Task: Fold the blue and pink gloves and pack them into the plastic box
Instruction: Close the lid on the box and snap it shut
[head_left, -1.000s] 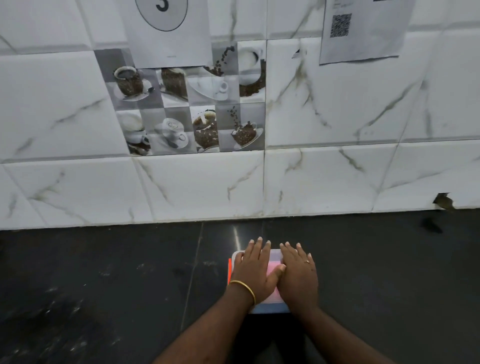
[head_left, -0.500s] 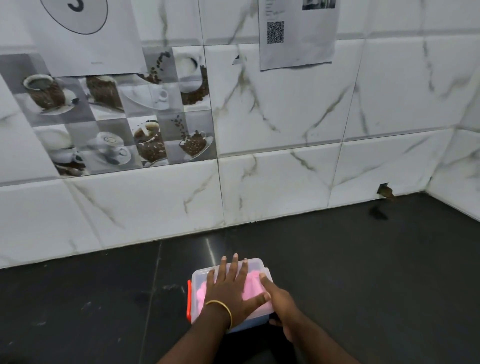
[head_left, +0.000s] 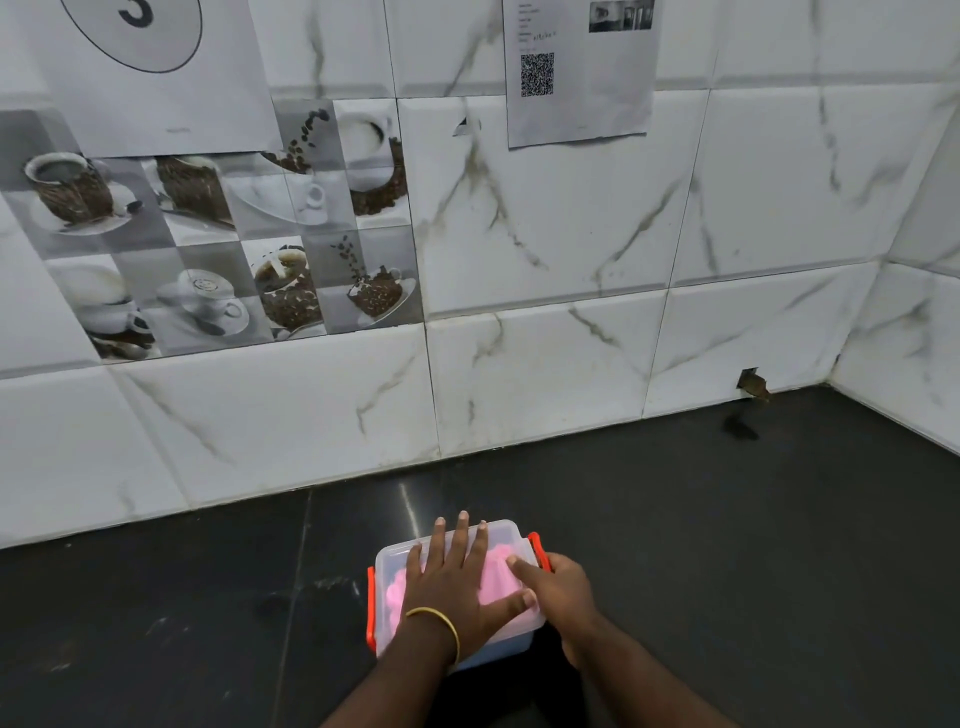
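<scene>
Down at the bottom centre of the head view, on the dark stone counter, sits the translucent plastic box with orange side latches, lid already on. You can see the pink glove thru the lid, and there's a bluish tint along the box's near bottom edge, prob the blue glove but can't say for sure.

Left hand lies flat on the lid, fingers straight and spread, pressing down, gold bangle on the wrist. Right hand is at the box's right end, thumb on top of the lid, other fingers curled round the orange right latch afaict, so it's gripping that side.

Key thing imo: the box's long axis runs roughly left-right, tilted a bit, w/ one latch at each short end. Right latch is basically under the right hand already. Left latch is just beside the left wrist w/ nothing touching it, so the left hand is def nearer to it.

Looks like the closing step, nearly done. White marble-look wall tiles behind, w/ a coffee-cup picture tile and a paper sheet with a QR code.
</scene>
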